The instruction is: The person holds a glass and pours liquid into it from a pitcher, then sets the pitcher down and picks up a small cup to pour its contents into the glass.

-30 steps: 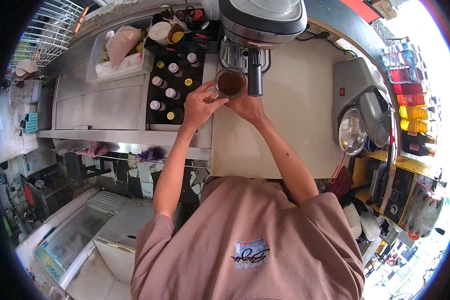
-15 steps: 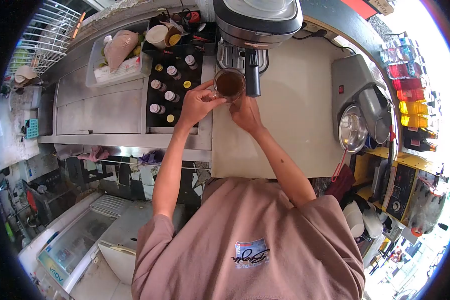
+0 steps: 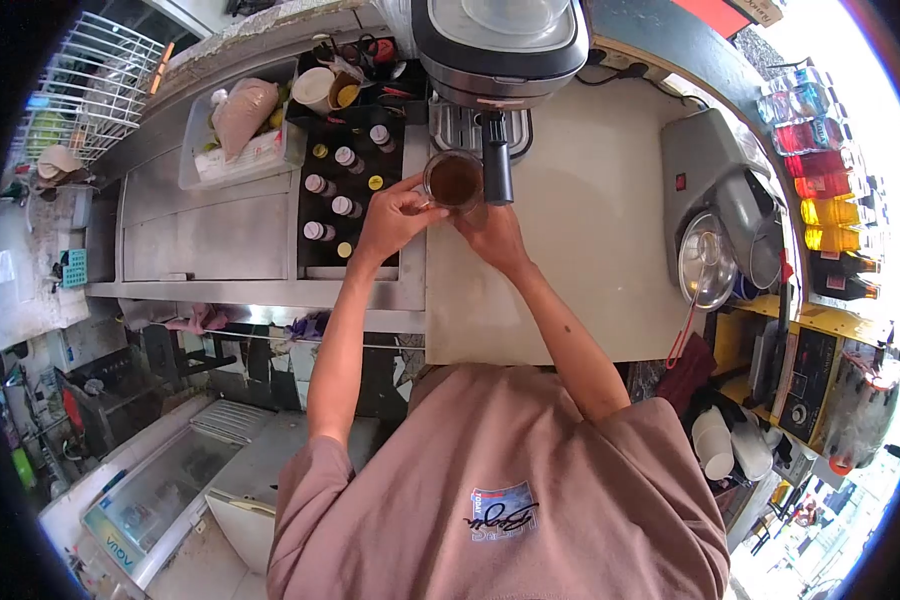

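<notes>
A clear glass cup (image 3: 454, 181) of dark brown coffee is held up between my two hands, just in front of the espresso machine (image 3: 500, 70). My left hand (image 3: 390, 222) pinches the cup's handle on its left side. From below and to the right, my right hand (image 3: 493, 238) supports the cup, its fingers partly hidden behind the glass. Right beside the cup, the black portafilter handle (image 3: 497, 160) juts out from the machine towards me.
On the left, several capped bottles stand in a black crate (image 3: 360, 262). A clear plastic bin (image 3: 195, 165) with bags lies farther left. A grey appliance (image 3: 705, 150) with a metal bowl (image 3: 708, 260) stands at the right of the beige counter (image 3: 580, 250).
The cup, still in both hands, has come slightly lower and left relative to the portafilter handle. The camera view has shifted a little.
</notes>
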Demonstrator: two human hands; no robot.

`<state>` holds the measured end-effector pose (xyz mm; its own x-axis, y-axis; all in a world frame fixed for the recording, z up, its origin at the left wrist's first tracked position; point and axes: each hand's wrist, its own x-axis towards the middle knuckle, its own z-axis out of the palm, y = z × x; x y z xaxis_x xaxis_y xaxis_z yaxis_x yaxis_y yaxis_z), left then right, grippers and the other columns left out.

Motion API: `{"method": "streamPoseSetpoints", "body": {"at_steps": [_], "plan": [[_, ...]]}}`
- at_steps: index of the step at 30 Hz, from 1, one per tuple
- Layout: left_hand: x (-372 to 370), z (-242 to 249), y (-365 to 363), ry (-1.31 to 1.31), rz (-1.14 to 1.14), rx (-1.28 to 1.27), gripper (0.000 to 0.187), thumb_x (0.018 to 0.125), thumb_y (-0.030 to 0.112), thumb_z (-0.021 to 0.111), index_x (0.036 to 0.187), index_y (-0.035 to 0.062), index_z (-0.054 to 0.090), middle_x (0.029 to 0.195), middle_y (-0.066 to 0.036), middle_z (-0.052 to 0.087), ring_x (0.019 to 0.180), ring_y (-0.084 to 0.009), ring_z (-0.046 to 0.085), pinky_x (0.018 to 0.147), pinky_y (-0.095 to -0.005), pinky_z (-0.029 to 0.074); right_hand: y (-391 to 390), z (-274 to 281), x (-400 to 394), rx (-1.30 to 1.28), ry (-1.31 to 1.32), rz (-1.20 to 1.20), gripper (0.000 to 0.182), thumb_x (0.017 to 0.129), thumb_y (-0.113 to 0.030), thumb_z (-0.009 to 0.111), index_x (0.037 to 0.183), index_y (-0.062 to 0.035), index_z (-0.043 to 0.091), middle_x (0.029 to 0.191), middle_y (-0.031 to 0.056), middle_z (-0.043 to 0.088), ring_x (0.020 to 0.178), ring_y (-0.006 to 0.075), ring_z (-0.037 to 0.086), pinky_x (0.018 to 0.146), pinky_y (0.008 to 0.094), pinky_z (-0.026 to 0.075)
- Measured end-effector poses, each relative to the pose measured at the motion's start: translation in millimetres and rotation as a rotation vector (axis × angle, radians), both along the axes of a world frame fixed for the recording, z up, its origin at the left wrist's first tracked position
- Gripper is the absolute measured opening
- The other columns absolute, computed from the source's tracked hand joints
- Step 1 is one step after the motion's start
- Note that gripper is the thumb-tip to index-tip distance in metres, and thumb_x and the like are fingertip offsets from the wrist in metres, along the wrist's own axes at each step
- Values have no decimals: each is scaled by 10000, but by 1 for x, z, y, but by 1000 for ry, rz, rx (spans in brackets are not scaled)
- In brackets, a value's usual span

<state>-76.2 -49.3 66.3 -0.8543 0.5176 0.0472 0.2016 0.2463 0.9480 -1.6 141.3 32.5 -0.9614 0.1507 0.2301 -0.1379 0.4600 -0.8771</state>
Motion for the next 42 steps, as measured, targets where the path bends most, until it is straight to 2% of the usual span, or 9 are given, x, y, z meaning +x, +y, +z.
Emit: {"method": "streamPoseSetpoints", "body": {"at_steps": [17,20,22,24,26,28,31,36,42], "plan": [[1,6,-2,22,-47,-54,151,794,67,814,829,-40,713,1199,-70,702,816,-84,642,744,-258,528,2,6,11,-23,-27,0,629,765,-56,796,1318,-38,497,1253,169,606,1157,394,558,982,469,463],[6,5,0,9,-27,-12,246,766,59,820,961,-39,705,1249,-98,672,860,-105,666,698,-251,518,6,2,14,2,-49,22,697,775,-65,790,1380,-38,446,1316,187,566,1190,401,545,1012,467,455],[16,14,3,-121,76,62,441,782,50,804,1185,-10,634,1151,-83,675,950,-100,648,708,-256,524,8,0,22,5,-97,26,729,782,-74,786,1411,-40,418,1349,196,544,1213,401,537,1027,464,451],[25,3,0,-90,139,49,470,791,53,799,1216,1,603,1118,-78,673,959,-105,641,707,-270,530,11,-1,36,79,-33,-110,600,840,-116,756,1368,-56,476,1325,193,558,1203,355,576,1009,439,475],[36,-6,-3,-58,197,35,500,800,57,793,1246,11,572,1085,-73,671,968,-110,634,706,-283,535,19,8,52,20,-49,-93,646,840,-95,745,1404,-49,433,1362,196,532,1223,370,560,1020,447,470],[58,-13,-9,121,384,-171,382,832,98,780,1154,10,593,1047,-67,669,881,-116,625,663,-295,516,27,15,75,-44,-75,-81,693,839,-73,735,1440,-42,390,1399,199,506,1242,385,543,1031,456,465],[89,-30,-12,126,429,-222,251,866,157,759,1010,6,620,900,-45,668,760,-109,593,626,-293,483,47,17,113,-14,-63,-148,548,859,-71,724,1361,-42,506,1327,178,576,1145,336,620,949,408,516],[150,-6,22,-38,236,-241,204,910,187,715,882,-8,660,728,-23,635,664,-87,559,620,-265,457,79,17,206,-151,-183,-323,177,912,-122,700,1054,-15,703,918,136,732,784,238,714,711,330,557],[216,2,101,-100,-136,-127,179,932,154,685,880,-18,683,750,-36,644,664,-77,557,616,-255,452,101,16,344,-134,-184,-581,176,928,-136,691,1054,-15,714,928,143,743,783,223,729,702,332,556]]}}
